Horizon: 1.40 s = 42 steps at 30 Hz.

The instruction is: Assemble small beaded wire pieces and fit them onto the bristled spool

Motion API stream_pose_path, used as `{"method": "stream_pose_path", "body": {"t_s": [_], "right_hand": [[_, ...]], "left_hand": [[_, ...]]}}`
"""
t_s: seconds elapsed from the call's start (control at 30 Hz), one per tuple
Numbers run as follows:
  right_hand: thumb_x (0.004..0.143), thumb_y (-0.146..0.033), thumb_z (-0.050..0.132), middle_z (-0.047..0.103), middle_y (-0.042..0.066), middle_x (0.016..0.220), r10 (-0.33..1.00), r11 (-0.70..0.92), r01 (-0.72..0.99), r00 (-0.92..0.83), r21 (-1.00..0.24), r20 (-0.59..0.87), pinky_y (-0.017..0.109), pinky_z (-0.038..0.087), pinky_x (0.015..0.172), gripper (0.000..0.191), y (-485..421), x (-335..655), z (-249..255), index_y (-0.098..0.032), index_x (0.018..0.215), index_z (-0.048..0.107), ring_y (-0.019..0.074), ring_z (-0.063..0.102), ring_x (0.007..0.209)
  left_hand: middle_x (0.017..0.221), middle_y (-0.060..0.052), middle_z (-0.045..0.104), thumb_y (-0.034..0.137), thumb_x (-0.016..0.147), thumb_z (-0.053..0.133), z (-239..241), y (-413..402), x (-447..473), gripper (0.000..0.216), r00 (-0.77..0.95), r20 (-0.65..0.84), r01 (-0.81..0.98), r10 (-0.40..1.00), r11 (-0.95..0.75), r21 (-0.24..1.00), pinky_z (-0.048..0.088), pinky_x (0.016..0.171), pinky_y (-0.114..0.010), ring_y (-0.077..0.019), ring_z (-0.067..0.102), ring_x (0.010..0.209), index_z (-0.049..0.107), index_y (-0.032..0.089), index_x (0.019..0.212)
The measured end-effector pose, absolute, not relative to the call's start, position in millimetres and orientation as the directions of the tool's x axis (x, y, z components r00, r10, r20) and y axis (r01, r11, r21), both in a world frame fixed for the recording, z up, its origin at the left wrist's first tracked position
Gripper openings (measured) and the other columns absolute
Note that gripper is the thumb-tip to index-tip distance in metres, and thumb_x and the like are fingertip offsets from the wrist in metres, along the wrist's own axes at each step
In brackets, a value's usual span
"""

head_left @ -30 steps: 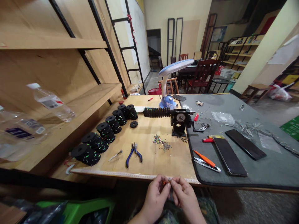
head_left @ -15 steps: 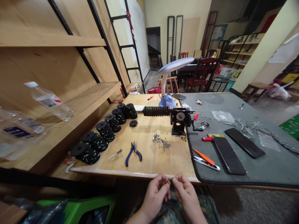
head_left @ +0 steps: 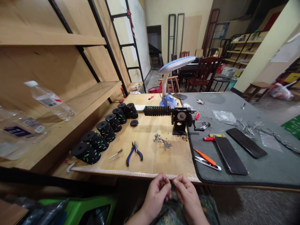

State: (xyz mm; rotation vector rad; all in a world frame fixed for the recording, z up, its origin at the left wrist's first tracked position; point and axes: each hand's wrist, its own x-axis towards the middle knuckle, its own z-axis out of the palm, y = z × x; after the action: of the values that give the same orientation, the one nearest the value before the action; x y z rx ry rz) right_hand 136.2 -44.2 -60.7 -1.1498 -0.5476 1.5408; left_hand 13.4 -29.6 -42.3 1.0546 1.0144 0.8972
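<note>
My left hand (head_left: 159, 191) is closed at the table's front edge, curled around a small orange thing (head_left: 162, 184) whose kind is too small to tell. Close beside it, my right hand (head_left: 185, 190) pinches thumb and forefinger together; whatever lies between them is hidden. The fingertips of both hands nearly meet. Beyond them on the wood lies a little pile of coloured beads (head_left: 158, 138) and thin metal pieces (head_left: 167, 144). Blue-handled pliers (head_left: 134, 153) rest to the left of it, jaws pointing away. A hand-cranked winder (head_left: 181, 120) carries a row of black discs (head_left: 157, 111).
Stacks of black foam spools (head_left: 86, 153) with green bits line the table's left side. A blue desk lamp (head_left: 167, 100) stands behind. On the grey mat (head_left: 220, 107) are orange-handled thread snips (head_left: 207, 161), phones (head_left: 231, 155) and a lighter (head_left: 209, 139). Shelves (head_left: 93, 93) rise at left.
The view has shifted very slightly. Both hands keep almost the same place and grip, with only tiny finger movement; the things on the table lie as before.
</note>
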Motion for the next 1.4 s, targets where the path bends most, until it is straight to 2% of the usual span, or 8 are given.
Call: {"method": "stream_pose_path", "body": {"t_s": [0.2, 0.33, 0.57, 0.77, 0.93, 1.1, 1.27, 1.4], "right_hand": [[0.057, -0.065, 0.076, 0.027, -0.015, 0.041, 0.921, -0.308, -0.471, 0.070, -0.826, -0.383, 0.016, 0.009, 0.037, 0.055, -42.8, 136.7, -64.9, -0.020, 0.065, 0.047, 0.0017, 0.015, 0.036], [0.062, -0.066, 0.073, 0.027, -0.015, 0.042, 0.938, -0.272, -0.422, 0.086, -0.865, -0.337, 0.016, 0.011, 0.038, 0.053, -42.7, 137.6, -69.1, -0.020, 0.068, 0.048, 0.0026, 0.017, 0.038], [0.068, -0.066, 0.068, 0.027, -0.014, 0.045, 0.956, -0.227, -0.340, 0.104, -0.913, -0.276, 0.018, 0.013, 0.039, 0.051, -46.0, 138.8, -67.7, -0.020, 0.070, 0.047, 0.0042, 0.019, 0.041], [0.072, -0.065, 0.065, 0.028, -0.013, 0.046, 0.963, -0.199, -0.282, 0.120, -0.938, -0.241, 0.018, 0.014, 0.039, 0.048, -47.8, 139.4, -67.4, -0.020, 0.070, 0.049, 0.0051, 0.021, 0.042], [0.073, -0.064, 0.065, 0.029, -0.012, 0.047, 0.963, -0.185, -0.293, 0.136, -0.938, -0.233, 0.018, 0.014, 0.039, 0.047, -47.7, 140.0, -66.7, -0.019, 0.070, 0.049, 0.0052, 0.021, 0.042], [0.073, -0.063, 0.066, 0.030, -0.012, 0.047, 0.962, -0.187, -0.295, 0.137, -0.937, -0.235, 0.018, 0.014, 0.038, 0.046, -48.1, 140.2, -65.5, -0.019, 0.070, 0.050, 0.0053, 0.022, 0.042], [0.072, -0.064, 0.066, 0.030, -0.012, 0.046, 0.961, -0.191, -0.289, 0.142, -0.938, -0.239, 0.018, 0.015, 0.038, 0.047, -48.1, 141.2, -68.5, -0.020, 0.069, 0.049, 0.0055, 0.022, 0.041], [0.071, -0.067, 0.064, 0.028, -0.013, 0.046, 0.957, -0.216, -0.265, 0.135, -0.940, -0.258, 0.018, 0.015, 0.039, 0.050, -48.1, 141.5, -70.0, -0.020, 0.071, 0.048, 0.0060, 0.021, 0.042]], "left_hand": [[0.053, 0.005, 0.050, 0.031, 0.081, 0.057, -42.2, -31.8, 12.3, 0.018, 0.305, -0.205, -0.104, 0.930, 0.246, 0.964, 0.036, 0.049, -0.021, -0.0099, 0.046, 0.048, 0.048, 0.018, 0.072], [0.054, 0.005, 0.051, 0.028, 0.079, 0.054, -43.1, -31.0, 11.3, 0.012, 0.296, -0.207, -0.118, 0.932, 0.251, 0.961, 0.036, 0.048, -0.021, -0.0102, 0.047, 0.048, 0.049, 0.018, 0.076], [0.051, 0.006, 0.050, 0.018, 0.071, 0.054, -46.2, -30.1, 11.5, 0.005, 0.285, -0.208, -0.060, 0.936, 0.234, 0.970, 0.035, 0.045, -0.020, -0.0092, 0.045, 0.044, 0.049, 0.018, 0.071], [0.052, 0.006, 0.050, 0.023, 0.078, 0.049, -54.7, -29.3, 14.0, 0.008, 0.257, -0.286, -0.215, 0.923, 0.343, 0.914, 0.033, 0.043, -0.019, -0.0091, 0.048, 0.045, 0.045, 0.019, 0.072], [0.052, 0.007, 0.049, 0.027, 0.082, 0.049, -54.9, -29.8, 15.1, 0.011, 0.292, -0.284, -0.294, 0.913, 0.369, 0.882, 0.033, 0.045, -0.019, -0.0093, 0.050, 0.047, 0.043, 0.020, 0.075], [0.051, 0.007, 0.053, 0.021, 0.075, 0.055, -48.2, -31.0, 13.5, 0.011, 0.333, -0.229, -0.180, 0.915, 0.301, 0.937, 0.036, 0.047, -0.020, -0.0088, 0.045, 0.045, 0.048, 0.018, 0.083], [0.048, 0.004, 0.054, 0.022, 0.071, 0.053, -46.3, -28.4, 14.3, 0.006, 0.329, -0.261, -0.115, 0.908, 0.312, 0.943, 0.037, 0.046, -0.021, -0.0097, 0.044, 0.042, 0.048, 0.018, 0.071], [0.048, 0.006, 0.047, 0.024, 0.071, 0.057, -45.0, -27.1, 15.2, 0.012, 0.272, -0.244, -0.021, 0.931, 0.260, 0.966, 0.033, 0.046, -0.021, -0.0092, 0.040, 0.044, 0.048, 0.019, 0.067]]}}
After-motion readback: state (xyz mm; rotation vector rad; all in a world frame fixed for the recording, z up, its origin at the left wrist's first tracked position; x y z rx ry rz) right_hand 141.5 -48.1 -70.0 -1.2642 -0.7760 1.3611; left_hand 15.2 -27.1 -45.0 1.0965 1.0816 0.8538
